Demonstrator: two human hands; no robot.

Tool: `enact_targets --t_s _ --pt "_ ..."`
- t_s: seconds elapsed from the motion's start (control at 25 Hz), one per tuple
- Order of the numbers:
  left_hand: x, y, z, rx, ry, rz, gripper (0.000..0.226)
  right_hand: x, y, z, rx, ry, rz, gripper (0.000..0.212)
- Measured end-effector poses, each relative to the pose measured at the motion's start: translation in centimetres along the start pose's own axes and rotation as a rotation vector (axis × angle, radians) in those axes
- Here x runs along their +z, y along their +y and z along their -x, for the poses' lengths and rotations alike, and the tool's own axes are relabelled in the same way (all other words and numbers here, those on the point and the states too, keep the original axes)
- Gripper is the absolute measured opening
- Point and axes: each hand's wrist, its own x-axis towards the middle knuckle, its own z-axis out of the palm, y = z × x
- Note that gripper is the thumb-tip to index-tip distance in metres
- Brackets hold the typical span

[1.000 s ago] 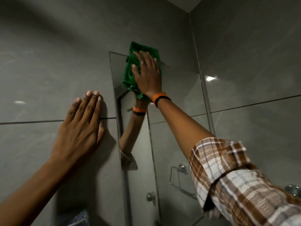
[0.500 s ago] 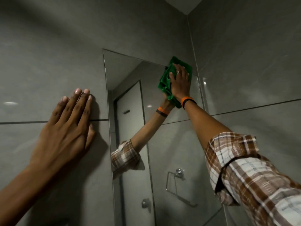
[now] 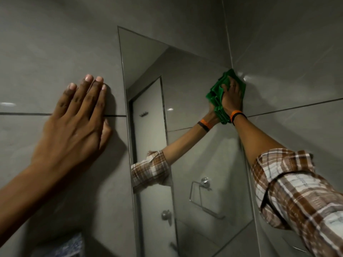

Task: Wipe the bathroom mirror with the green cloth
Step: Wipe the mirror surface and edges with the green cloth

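Head view: the green cloth (image 3: 220, 95) is found bunched and pressed flat against the mirror (image 3: 185, 112) at its upper right corner, where the glass meets the side wall (image 3: 287, 71). It is held there by the right hand (image 3: 231, 98), whose fingers are laid over the cloth close together and extended, palm toward the glass; a ring is seen on one finger and orange and black bands (image 3: 236, 115) at the wrist. The checked sleeve (image 3: 297, 191) is rolled back on that arm. The left hand (image 3: 78, 115) is braced flat on the tiled wall (image 3: 46, 52) just beside the mirror's left edge, fingers straight and held nearly together, gripping nothing. Reflected in the glass are the wiping arm, a door and a towel ring. Wiping is judged to be under way along the top band of the mirror; the middle and lower glass is not being touched by the cloth at this moment, and whether it has been cleaned cannot be told, since no streaks or marks are distinguishable in this dim light. Most of the surface is therefore treated as outstanding
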Motion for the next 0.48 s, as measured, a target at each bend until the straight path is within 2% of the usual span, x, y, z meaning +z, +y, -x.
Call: enact_targets --t_s 0.2,0.48 --pt "0.0 0.1 0.0 -0.002 -0.006 0.005 0.072 -0.6 2.9 5.5 0.008 -0.007 -0.064 0.053" --pt "-0.3 0.2 0.0 -0.021 -0.021 0.045 0.072 -1.4 9.7 20.6 0.072 0.014 -0.073 0.049"
